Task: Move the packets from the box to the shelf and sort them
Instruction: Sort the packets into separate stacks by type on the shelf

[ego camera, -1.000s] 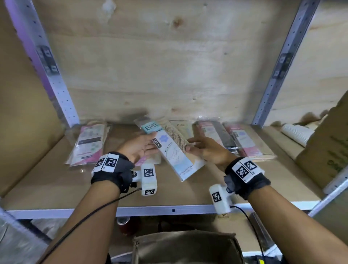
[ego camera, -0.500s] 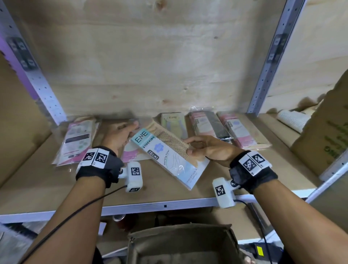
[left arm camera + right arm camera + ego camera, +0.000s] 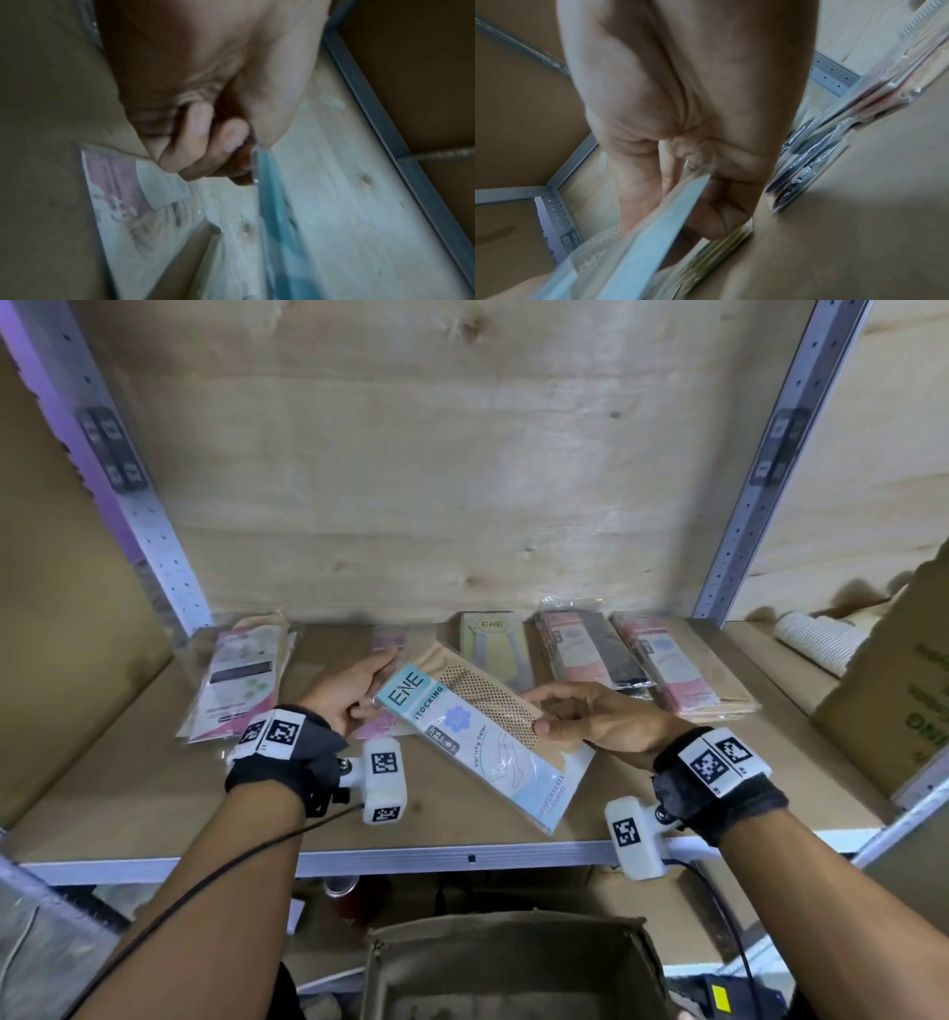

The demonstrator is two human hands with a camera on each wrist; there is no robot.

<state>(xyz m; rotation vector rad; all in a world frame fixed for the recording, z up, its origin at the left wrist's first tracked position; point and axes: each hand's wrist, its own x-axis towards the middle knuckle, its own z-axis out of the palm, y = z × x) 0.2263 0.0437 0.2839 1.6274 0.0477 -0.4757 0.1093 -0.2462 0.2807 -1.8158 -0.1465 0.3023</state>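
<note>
I hold a blue-and-white ENE stocking packet (image 3: 482, 742) slantwise just above the wooden shelf (image 3: 154, 793). My left hand (image 3: 367, 685) grips its upper left corner, over a pink packet (image 3: 390, 642) lying flat. My right hand (image 3: 536, 711) pinches its right edge between thumb and fingers. In the left wrist view, curled fingers (image 3: 200, 132) sit beside the blue packet's edge (image 3: 270, 192). The right wrist view shows the packet's edge (image 3: 654, 223) running between thumb and fingers (image 3: 716, 213). The open brown box (image 3: 513, 968) stands below the shelf.
A pink stack (image 3: 236, 680) lies at the shelf's left. Along the back lie a yellow-green ENE packet (image 3: 495, 649), a black-and-pink stack (image 3: 590, 649) and a pink stack (image 3: 672, 670). A cardboard carton (image 3: 898, 685) and a white roll (image 3: 816, 639) stand right of the metal upright (image 3: 744, 521).
The blue packet has come lower and nearer the shelf's front, lying flatter. My left hand slid up to its top corner; my right hand stays on the right edge.
</note>
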